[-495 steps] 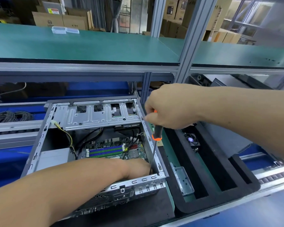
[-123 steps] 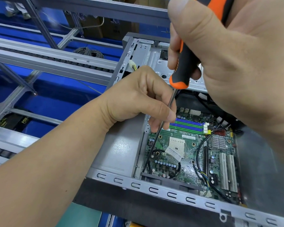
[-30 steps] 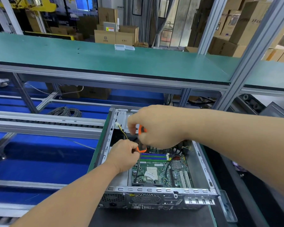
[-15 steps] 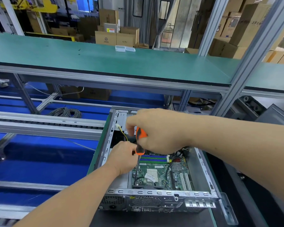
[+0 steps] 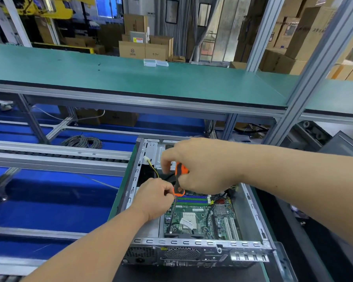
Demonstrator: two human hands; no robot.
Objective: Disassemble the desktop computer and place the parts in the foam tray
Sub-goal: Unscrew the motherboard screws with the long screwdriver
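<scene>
Workbench shelf (image 5: 130, 82), green-topped, runs across in front of you above the work area, with two small clear plastic boxes (image 5: 155, 63) sitting on it and cardboard cartons (image 5: 145, 49) stacked behind. Conveyor rails (image 5: 55, 157), grey metal over blue panels, lie to your left, with a coil of grey cable (image 5: 82, 141) beyond them. Computer case (image 5: 194, 244), open at the top, lies flat directly below your hands, its rear panel of ports and vents turned toward you. Foam tray (image 5: 306, 241), black, sits just to the right of the case; only its near edge shows, and you cannot tell what is in it. Circuit board (image 5: 200, 218), green, is seated in the floor of the case, with blue and green memory slots at its far end and white expansion slots to the right. Your right hand (image 5: 202, 167) reaches in from the right and grasps the orange-and-black handle of a screwdriver (image 5: 178, 180), held upright with the shaft pointing down at the board's left edge. Your left hand (image 5: 155, 198) is curled beside the shaft, fingertips pinching it just below the handle. Yellow and black wires (image 5: 154, 168) with a white plug hang at the case's far left corner.
</scene>
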